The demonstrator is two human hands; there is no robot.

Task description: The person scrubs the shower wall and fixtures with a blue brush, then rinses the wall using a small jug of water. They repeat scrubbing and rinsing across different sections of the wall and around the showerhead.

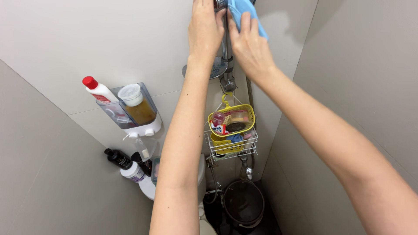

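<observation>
1. Both forearms rise from the bottom edge toward the top of the frame, where the hands meet at a chrome shower rail (226,43) fixed to the pale tiled wall (65,43).
2. The left hand (204,30) has its fingers curled about the upper end of the rail, closed on it; the fingertips run out of view at the top edge.
3. The right hand (249,45) pinches a light blue cloth (244,11) against the rail just beside the left hand, the cloth bunched under the fingers and hanging to the right of the rail.
4. Lower on the rail sits a round shower head (216,69).
5. Below it a yellow basket (231,117) hangs by a hook, filled with small toiletries, over a white wire rack (230,148).
6. To the left, a wall dispenser (135,109) holds a red-capped bottle (98,89).
7. Farthest down, a dark bucket (244,202) stands on the floor near a white toilet (150,187).
</observation>
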